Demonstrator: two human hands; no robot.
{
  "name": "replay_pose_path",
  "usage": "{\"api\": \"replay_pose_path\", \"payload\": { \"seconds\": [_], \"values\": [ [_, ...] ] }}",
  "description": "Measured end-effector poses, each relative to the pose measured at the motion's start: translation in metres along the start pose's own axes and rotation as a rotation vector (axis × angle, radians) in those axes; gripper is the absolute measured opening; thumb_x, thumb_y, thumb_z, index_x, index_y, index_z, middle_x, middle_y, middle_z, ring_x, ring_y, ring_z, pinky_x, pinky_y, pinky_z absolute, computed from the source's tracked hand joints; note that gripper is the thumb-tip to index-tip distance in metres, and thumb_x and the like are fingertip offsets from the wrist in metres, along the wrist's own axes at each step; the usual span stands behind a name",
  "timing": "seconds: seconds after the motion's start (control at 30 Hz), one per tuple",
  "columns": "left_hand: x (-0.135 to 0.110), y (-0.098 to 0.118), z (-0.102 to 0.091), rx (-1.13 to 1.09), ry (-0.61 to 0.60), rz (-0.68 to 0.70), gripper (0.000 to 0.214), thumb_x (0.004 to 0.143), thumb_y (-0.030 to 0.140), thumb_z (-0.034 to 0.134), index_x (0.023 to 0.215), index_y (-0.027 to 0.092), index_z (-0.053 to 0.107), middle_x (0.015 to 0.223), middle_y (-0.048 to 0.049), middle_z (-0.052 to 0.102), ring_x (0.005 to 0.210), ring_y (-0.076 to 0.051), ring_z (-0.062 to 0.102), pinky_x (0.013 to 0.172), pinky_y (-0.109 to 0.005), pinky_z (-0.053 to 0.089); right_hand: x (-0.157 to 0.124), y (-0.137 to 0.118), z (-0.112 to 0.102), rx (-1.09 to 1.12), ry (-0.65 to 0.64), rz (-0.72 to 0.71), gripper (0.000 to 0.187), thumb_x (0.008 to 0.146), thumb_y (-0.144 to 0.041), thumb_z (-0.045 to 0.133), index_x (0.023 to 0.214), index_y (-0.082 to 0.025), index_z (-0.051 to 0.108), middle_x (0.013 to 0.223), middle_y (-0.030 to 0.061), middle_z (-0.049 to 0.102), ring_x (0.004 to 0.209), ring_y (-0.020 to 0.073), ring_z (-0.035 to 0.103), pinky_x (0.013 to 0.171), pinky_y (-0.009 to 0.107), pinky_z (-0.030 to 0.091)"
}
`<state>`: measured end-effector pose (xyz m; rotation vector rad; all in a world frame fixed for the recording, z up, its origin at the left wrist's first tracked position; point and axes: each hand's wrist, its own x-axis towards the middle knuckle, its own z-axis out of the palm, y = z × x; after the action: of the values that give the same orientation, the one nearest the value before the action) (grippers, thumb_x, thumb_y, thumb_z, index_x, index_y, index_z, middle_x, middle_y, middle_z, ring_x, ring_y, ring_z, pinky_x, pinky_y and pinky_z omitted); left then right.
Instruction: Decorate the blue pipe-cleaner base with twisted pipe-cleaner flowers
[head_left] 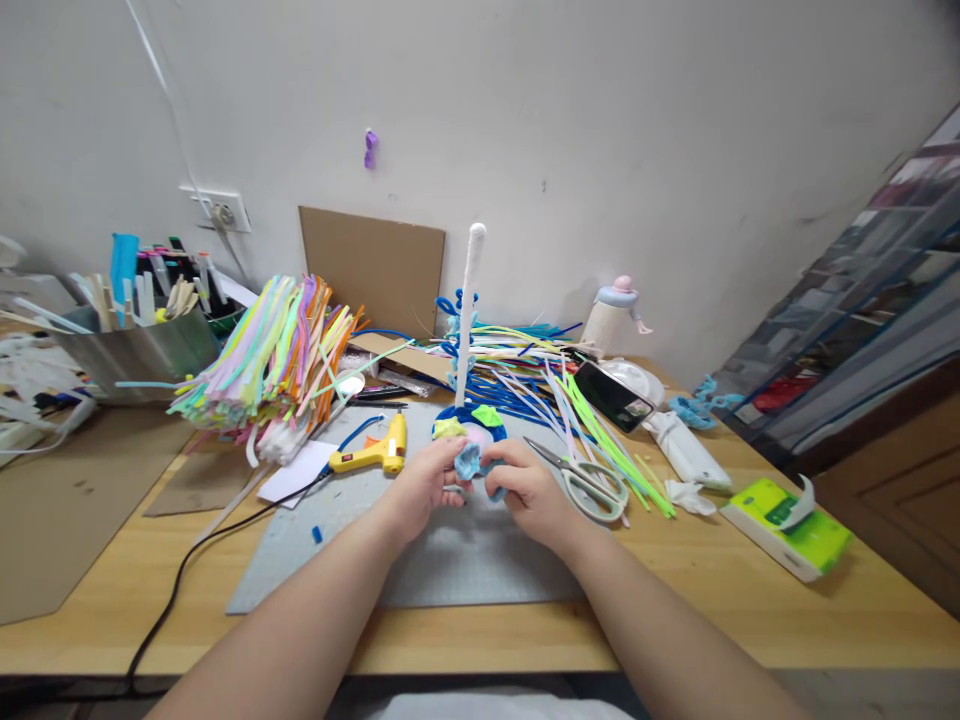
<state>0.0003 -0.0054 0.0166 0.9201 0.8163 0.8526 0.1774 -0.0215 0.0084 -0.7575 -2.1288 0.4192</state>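
Note:
My left hand (426,485) and my right hand (527,492) meet over a grey cutting mat (450,560), both pinching a small light-blue fuzzy pipe-cleaner piece (468,461). Just behind them stands a blue round base (469,428) with yellow, green and pink fuzzy bits and a tall white fuzzy stem (468,300) rising from it. A yellow glue gun (373,453) lies left of my left hand. Scissors (592,483) lie right of my right hand.
A big stack of coloured pipe cleaners (270,355) sits at left, with loose ones (570,390) spread at right. Also on the wooden table (750,610): a phone (613,396), a green tissue pack (787,525), a bottle (615,312), a cardboard sheet (371,265), a pen holder (142,320).

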Motion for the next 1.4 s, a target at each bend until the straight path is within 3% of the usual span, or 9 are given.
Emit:
{"api": "replay_pose_path", "payload": {
  "seconds": [0.13,0.23,0.33,0.47,0.63,0.73,0.97,1.27,1.4],
  "values": [
    [0.002,-0.005,-0.001,0.119,0.017,0.061,0.031,0.059,0.03,0.076,0.081,0.013,0.06,0.069,0.0009,0.055,0.054,-0.007,0.048,0.048,-0.019,0.038,0.001,-0.001,0.002,0.14,0.137,0.111,0.043,0.064,0.002,0.04,0.092,-0.023,0.061,0.11,0.0056,0.053,0.104,0.0214,0.05,0.088,0.038,0.04],
    [0.003,-0.006,-0.001,0.111,0.1,0.087,0.032,0.061,0.03,0.074,0.086,0.013,0.062,0.079,-0.0021,0.059,0.063,-0.009,0.052,0.052,-0.02,0.041,0.0,0.0,0.009,0.436,0.291,0.338,0.033,0.074,-0.009,0.044,0.103,-0.023,0.054,0.099,0.0055,0.057,0.087,0.0186,0.056,0.071,0.032,0.048],
    [0.003,-0.005,-0.001,0.11,0.154,0.087,0.033,0.06,0.03,0.074,0.086,0.014,0.062,0.083,-0.0031,0.061,0.068,-0.011,0.055,0.053,-0.02,0.042,0.0,0.002,0.017,0.572,0.271,0.482,0.02,0.079,-0.025,0.053,0.098,-0.021,0.055,0.086,0.0032,0.059,0.073,0.0164,0.057,0.057,0.026,0.047],
    [0.004,-0.008,-0.002,0.116,0.093,0.096,0.032,0.06,0.031,0.075,0.083,0.014,0.062,0.081,-0.0031,0.062,0.067,-0.012,0.056,0.054,-0.021,0.042,0.0,0.003,0.021,0.54,0.22,0.648,0.017,0.074,-0.033,0.062,0.074,-0.017,0.058,0.062,-0.0014,0.057,0.053,0.0115,0.054,0.047,0.022,0.041],
    [0.005,-0.011,-0.004,0.139,0.042,0.128,0.035,0.06,0.034,0.075,0.085,0.014,0.063,0.079,-0.0037,0.063,0.066,-0.012,0.056,0.055,-0.021,0.042,0.003,0.0,0.019,0.928,0.193,0.841,0.023,0.07,-0.037,0.065,0.071,-0.014,0.058,0.057,-0.0019,0.058,0.041,0.0081,0.05,0.038,0.018,0.034],
    [0.005,-0.011,-0.004,0.131,0.015,0.125,0.037,0.061,0.036,0.074,0.088,0.014,0.063,0.079,-0.0042,0.064,0.066,-0.012,0.057,0.056,-0.022,0.042,0.003,-0.001,0.019,0.959,0.208,0.848,0.023,0.069,-0.037,0.066,0.071,-0.014,0.058,0.057,-0.0024,0.058,0.04,0.0073,0.049,0.037,0.018,0.034],
    [0.007,-0.013,-0.003,0.2,-0.001,0.177,0.027,0.063,0.036,0.073,0.074,0.013,0.063,0.067,0.0002,0.06,0.058,-0.008,0.052,0.054,-0.019,0.038,0.002,-0.005,0.021,0.587,0.276,0.656,0.017,0.073,-0.033,0.063,0.073,-0.018,0.055,0.057,-0.0043,0.055,0.048,0.0096,0.051,0.042,0.019,0.038],
    [0.0,-0.007,-0.003,-0.073,-0.308,-0.05,0.024,0.072,0.032,0.068,0.084,0.012,0.062,0.074,-0.0062,0.065,0.07,-0.015,0.063,0.062,-0.022,0.041,0.004,-0.011,0.01,1.158,0.115,0.826,0.021,0.072,-0.034,0.066,0.073,-0.015,0.058,0.06,-0.002,0.057,0.045,0.0064,0.05,0.041,0.017,0.036],
    [-0.001,-0.005,-0.004,-0.083,-0.307,-0.093,0.022,0.073,0.031,0.068,0.084,0.013,0.062,0.074,-0.005,0.064,0.071,-0.013,0.062,0.061,-0.02,0.04,0.004,-0.011,0.009,1.139,0.068,0.832,0.021,0.072,-0.035,0.067,0.076,-0.015,0.058,0.061,-0.0017,0.058,0.046,0.0075,0.051,0.041,0.017,0.036]
  ]
}}
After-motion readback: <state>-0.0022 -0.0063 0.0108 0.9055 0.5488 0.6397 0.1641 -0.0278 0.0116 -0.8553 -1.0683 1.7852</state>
